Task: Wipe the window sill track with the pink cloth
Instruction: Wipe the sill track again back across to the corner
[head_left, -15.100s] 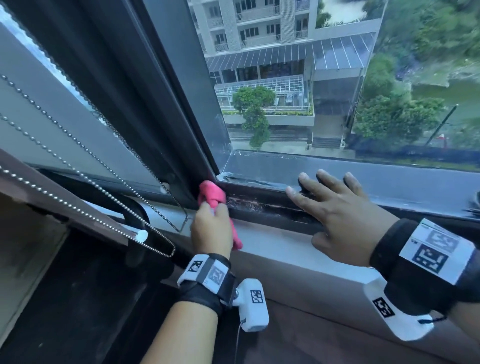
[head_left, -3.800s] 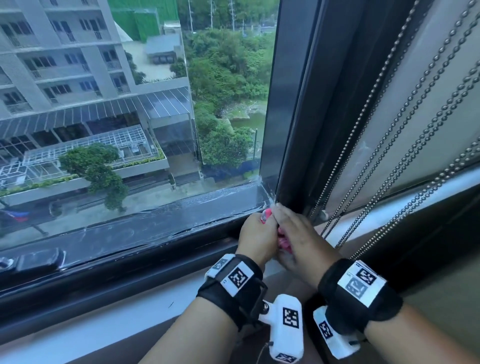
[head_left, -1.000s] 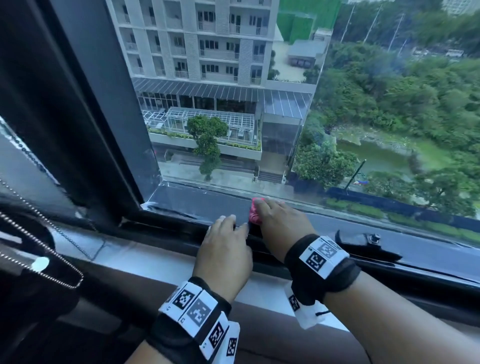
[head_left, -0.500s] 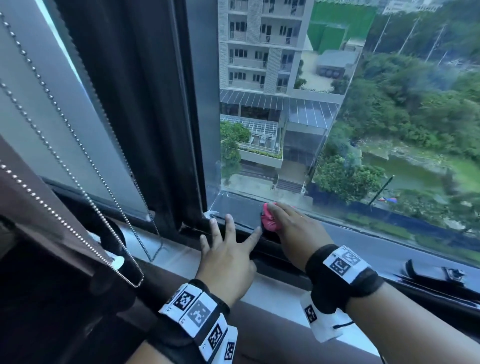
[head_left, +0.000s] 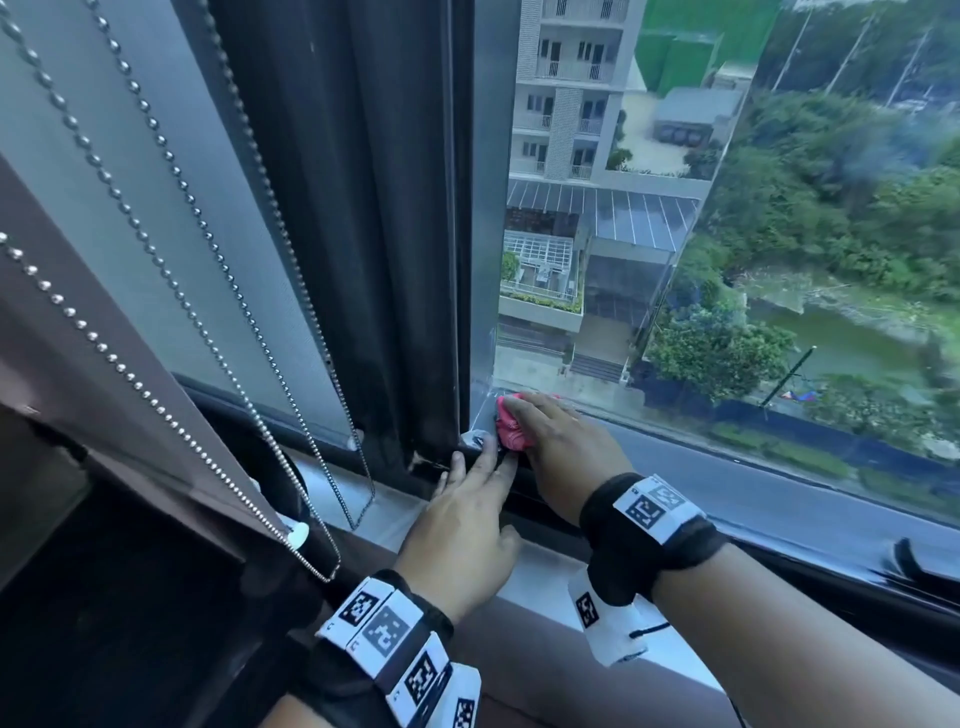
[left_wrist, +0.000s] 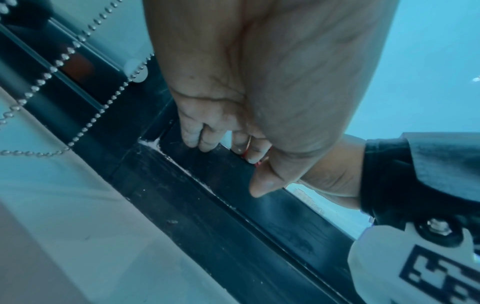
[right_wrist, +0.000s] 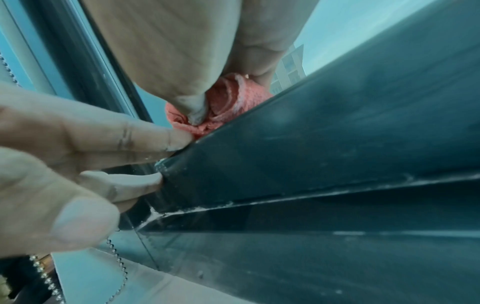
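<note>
From the head view, our right hand (head_left: 558, 447) has the pink cloth (head_left: 509, 428) bunched up under its fingers, jammed down into the window sill track (head_left: 540, 512) right at the corner by the dark upright frame (head_left: 363, 234). Our left hand (head_left: 460, 540) sits just beside it on the near side, fingers straight and spread, tips resting on the track's edge and holding nothing. The cloth looks light and floppy, so it'll squash into whatever shape the groove has; we'd say gripping it as a tight wad with fingertips behind it is the way to go, otherwise it just skates over the grime. A bead chain (head_left: 218, 332) from the blind hangs off to the left of our left hand.

Left wrist view: the left fingertips (left_wrist: 193, 137) touch the dark rail, which looks like hard, smooth painted metal with whitish grit along its seam. Only a sliver of pink shows past them.

Right wrist view: the thumb (right_wrist: 192, 109) digs into the cloth, a looped, towel-like weave, folded in rolls, pressed against the top edge of the glossy, dusty rail. One straight left finger (right_wrist: 166, 137) touches the cloth's edge. Sharp corners there could snag those loops, we reckon.
</note>
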